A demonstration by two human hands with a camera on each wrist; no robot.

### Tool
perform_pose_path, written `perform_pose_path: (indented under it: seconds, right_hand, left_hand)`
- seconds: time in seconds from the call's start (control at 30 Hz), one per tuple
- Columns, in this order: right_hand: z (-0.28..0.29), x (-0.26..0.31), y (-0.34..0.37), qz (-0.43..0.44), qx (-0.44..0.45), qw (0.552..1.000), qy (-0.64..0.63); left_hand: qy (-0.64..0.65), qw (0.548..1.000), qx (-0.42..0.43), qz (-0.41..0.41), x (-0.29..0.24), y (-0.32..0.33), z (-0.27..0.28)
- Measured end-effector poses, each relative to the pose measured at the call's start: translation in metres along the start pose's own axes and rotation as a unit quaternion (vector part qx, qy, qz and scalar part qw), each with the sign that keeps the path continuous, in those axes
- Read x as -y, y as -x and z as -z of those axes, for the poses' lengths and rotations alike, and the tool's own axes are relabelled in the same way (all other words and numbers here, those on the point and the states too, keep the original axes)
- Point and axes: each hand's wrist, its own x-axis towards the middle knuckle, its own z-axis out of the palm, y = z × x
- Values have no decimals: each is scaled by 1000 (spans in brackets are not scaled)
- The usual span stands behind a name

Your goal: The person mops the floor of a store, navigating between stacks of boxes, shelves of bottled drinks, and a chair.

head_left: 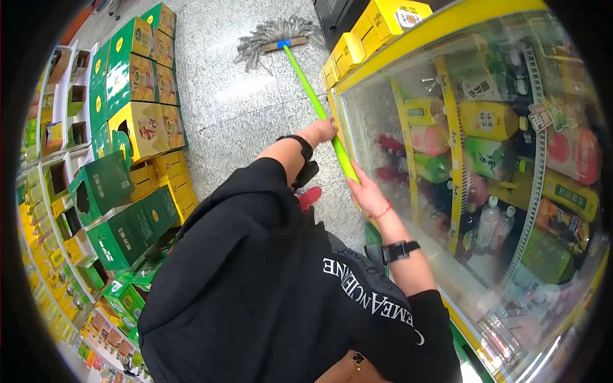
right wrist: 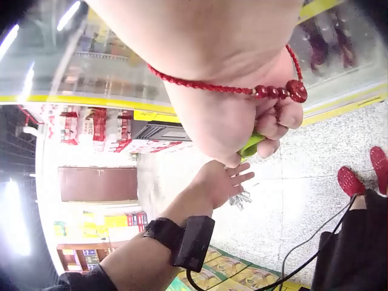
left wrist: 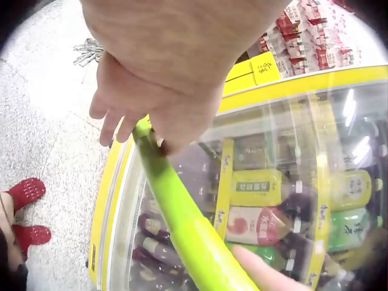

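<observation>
A mop head (head_left: 281,38) with grey strands lies on the floor at the top of the head view, its bright green handle (head_left: 304,76) slanting down towards the body. My left hand (head_left: 324,131) touches the handle at its middle; the left wrist view shows this hand (left wrist: 157,91) with the pole at its palm. Its fingers look extended and spread in the right wrist view. Closer to the body, my right hand (head_left: 370,193) grips the upper end of the handle. Curled fingers (right wrist: 273,130) of that hand wrap the green pole in the right wrist view.
A glass-fronted drinks cooler (head_left: 377,96) with a yellow frame stands close on the right, yellow boxes (head_left: 383,25) beside its top end. Stacked green and yellow cartons (head_left: 137,83) line the left. Speckled floor (head_left: 223,102) runs between them. A red shoe (head_left: 310,198) shows below.
</observation>
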Motion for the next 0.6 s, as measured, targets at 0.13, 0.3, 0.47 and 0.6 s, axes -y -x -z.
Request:
perform_pose_path:
  seconds: [0.13,0.3,0.47,0.6]
  right_hand:
    - [-8,-7,-2,18,-22,999,37]
    - [-14,-45,48,-2,21,998,57]
    - [-3,-84,146,-159,107,980,42]
    - [22,-161,241,-23,85,993,85]
  left_hand:
    - [3,1000,-23,15,-6,11,13]
    - [33,997,33,64,-10,51,-27]
    - [7,991,137,11,-31,119,-101]
    - [-24,964,261,-53,-68,175,-166]
